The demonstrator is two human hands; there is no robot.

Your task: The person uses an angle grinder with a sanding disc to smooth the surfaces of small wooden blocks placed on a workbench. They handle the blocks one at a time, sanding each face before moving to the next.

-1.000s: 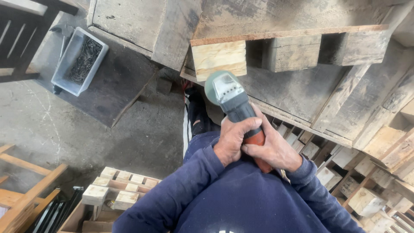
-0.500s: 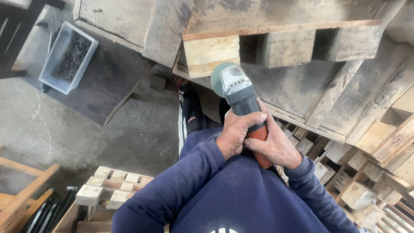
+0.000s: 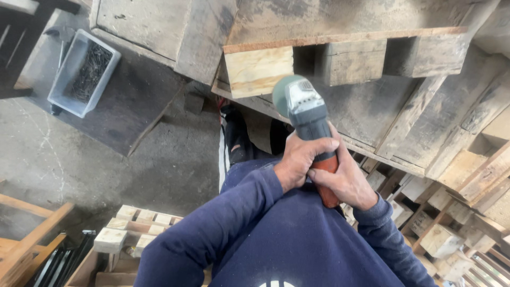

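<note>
— Where's the tool right now?

— Centre of the frame. My left hand (image 3: 300, 159) is clenched around the dark body of the angle grinder (image 3: 307, 119), and my right hand (image 3: 345, 183) is wrapped round its orange rear grip, just below the left. The grey head sits against the pale end of the wooden block (image 3: 258, 70) under the pallet (image 3: 340, 40), upper middle.

— So both sets of fingers are shut tight?

— Yes, fully closed on the grinder, nothing loose. The two hands touch each other on the handle.

— What worries you?

— The disc end is pressed near a corner of that block. If it catches the edge, I'd expect a kick back toward my chest, since I'm holding it close to my blue sweatshirt (image 3: 287, 239).

— Anything else?

— My hands are bare, so flying splinters or dust would hit skin. I can't tell whether a guard covers the disc; it's hidden behind the head.

— And around you?

— Stacked pallets (image 3: 457, 175) crowd the right side, and small wood blocks (image 3: 133, 226) lie lower left. Little room to step away. The plastic tray of nails (image 3: 82, 74), upper left, is well apart.
</note>
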